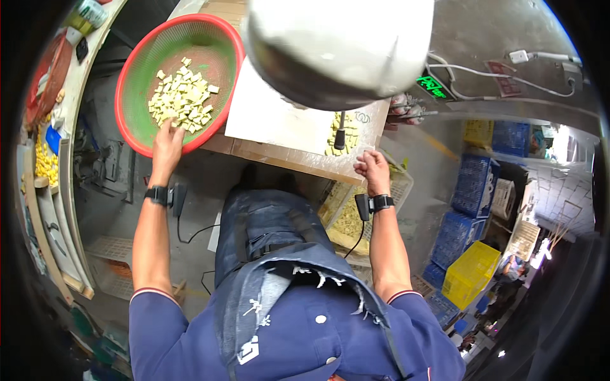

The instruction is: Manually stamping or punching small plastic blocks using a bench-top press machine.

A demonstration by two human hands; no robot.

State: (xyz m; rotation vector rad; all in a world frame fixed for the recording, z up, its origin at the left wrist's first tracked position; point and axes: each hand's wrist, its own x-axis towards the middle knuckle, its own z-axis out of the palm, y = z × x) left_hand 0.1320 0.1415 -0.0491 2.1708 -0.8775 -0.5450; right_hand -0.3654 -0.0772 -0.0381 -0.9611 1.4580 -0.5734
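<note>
My left hand (167,151) reaches over the near rim of a red-rimmed plastic basket (237,43), and its fingertips meet the pale yellow-green blocks (183,96) heaped there. Its fingers are bent together in a pinch; what sits between them I cannot make out. Beside the right end of the table (276,159), my right hand (373,170) hovers with bent fingers apart and nothing visible in them. Close to it, more pale blocks (349,134) lie under a short black-tipped rod (340,138). The rod hangs below a large rounded metal machine (330,51), which hides part of the table.
A crate (399,189) with pale bits stands below the table's right end. A green-lit display (433,87) is right of the machine. Blue crates (473,184) and a yellow crate (471,273) stack at right. A cluttered bench (82,82) runs along the left.
</note>
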